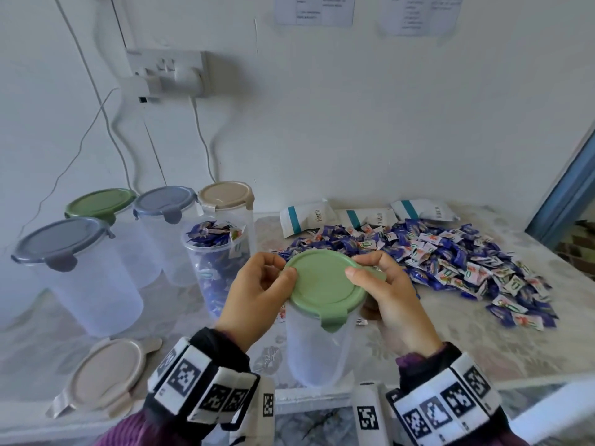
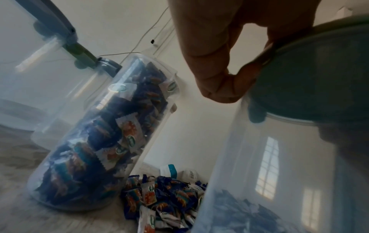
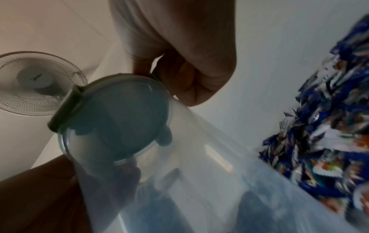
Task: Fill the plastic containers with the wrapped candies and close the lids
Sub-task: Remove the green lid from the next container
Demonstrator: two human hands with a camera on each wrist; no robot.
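Green plastic fills the middle of the head view: a round green lid (image 1: 325, 284) sits on top of a clear container (image 1: 317, 349) that stands upright on the bench (image 1: 450, 342) near its front edge. The left hand (image 1: 257, 294) curls its fingers round the lid's left rim, thumb laid on the top; the right hand (image 1: 386, 294) grips the right rim the same way. One latch tab of the lid hangs down over the container's front wall. Just behind and to the left stands an open container filled with candies (image 1: 215, 262), without a lid. Further left and behind are four closed containers with grey, green, grey-blue and beige lids. A loose beige lid (image 1: 106, 375) lies flat at the front left. A heap of wrapped candies (image 1: 450, 262) in blue and white spreads over the right of the bench, with white packets (image 1: 306, 217) behind it by the wall.

From the left wrist, the fingers (image 2: 215, 66) pinch the lid's edge (image 2: 319, 71) above the clear wall, and the filled container (image 2: 103, 134) stands beside it, candies on the bench between them.

From the right wrist, curled fingers (image 3: 191, 82) hold the lid's rim (image 3: 127, 113); the candy heap (image 3: 329, 134) lies to the right, blurred.
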